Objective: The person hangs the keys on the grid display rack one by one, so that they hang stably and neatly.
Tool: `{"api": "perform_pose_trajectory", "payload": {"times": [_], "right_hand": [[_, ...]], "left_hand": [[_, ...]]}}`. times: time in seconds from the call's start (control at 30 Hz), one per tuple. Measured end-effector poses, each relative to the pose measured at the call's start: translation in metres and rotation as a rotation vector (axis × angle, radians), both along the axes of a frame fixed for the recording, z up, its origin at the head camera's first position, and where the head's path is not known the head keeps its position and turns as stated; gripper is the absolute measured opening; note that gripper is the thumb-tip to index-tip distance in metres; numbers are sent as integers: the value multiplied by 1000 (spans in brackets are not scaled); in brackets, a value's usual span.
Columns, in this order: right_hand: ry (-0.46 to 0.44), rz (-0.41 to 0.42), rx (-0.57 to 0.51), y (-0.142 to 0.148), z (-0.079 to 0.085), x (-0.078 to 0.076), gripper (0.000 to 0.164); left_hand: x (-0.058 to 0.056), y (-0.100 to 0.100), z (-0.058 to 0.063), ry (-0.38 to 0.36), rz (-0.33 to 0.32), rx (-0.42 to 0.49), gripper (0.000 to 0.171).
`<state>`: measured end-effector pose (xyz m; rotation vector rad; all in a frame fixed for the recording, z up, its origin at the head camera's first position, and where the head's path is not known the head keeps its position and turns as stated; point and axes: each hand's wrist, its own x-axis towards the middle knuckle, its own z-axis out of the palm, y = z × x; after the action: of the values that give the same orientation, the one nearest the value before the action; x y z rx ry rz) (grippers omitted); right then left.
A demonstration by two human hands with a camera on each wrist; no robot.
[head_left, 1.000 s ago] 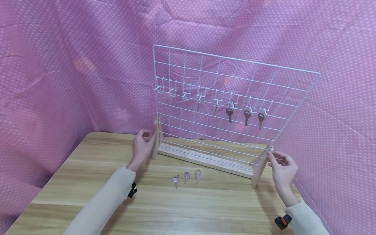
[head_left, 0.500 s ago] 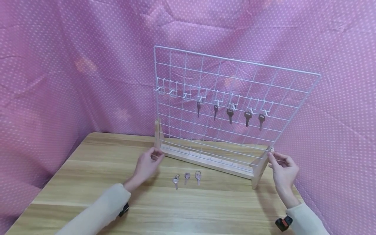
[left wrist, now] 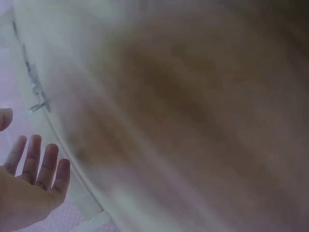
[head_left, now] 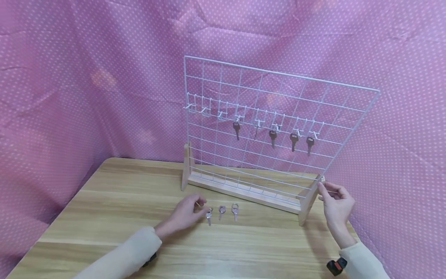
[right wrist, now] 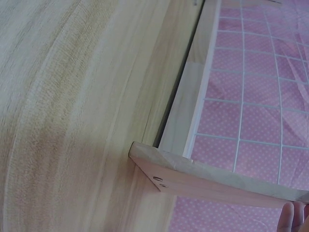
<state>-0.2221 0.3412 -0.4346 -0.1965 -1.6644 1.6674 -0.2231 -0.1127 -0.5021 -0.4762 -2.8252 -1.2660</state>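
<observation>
Though near left fingers (head_left: pixel 198 198), keys (head_left: pixel 222 210) unreadable

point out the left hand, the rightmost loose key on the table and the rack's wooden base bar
Left hand (head_left: pixel 186 212): head view, middle of the hand.
Rightmost loose key (head_left: pixel 235 210): head view, its broad head.
Wooden base bar (head_left: pixel 244 194): head view, front side near its middle.

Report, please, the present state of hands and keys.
Left hand beside leftmost loose key, not gripping. Right hand holds right wooden support. Three loose keys on table, five hanging keys. No obstacle seen.
</observation>
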Motion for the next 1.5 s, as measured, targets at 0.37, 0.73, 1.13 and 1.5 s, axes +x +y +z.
{"api": "perform_pose_trajectory", "payload": {"times": [0.37,0.73,1.13,1.5], "right_hand": [[13,-17,14,-1,-3,-2,12],[10,-4,-7,-2,-3,-3,12],[7,-10,13,-2,-2,-3,15],[-13,-42,52,0,-3,-1,12]], "left_hand": [[-8,8,-14,14,-17,-65,20],[-12,11,-11,-16,-31,-94,12],[-15,10,-10,-26,0,-75,8],[-17,2,-3,19,52,63,7]]}}
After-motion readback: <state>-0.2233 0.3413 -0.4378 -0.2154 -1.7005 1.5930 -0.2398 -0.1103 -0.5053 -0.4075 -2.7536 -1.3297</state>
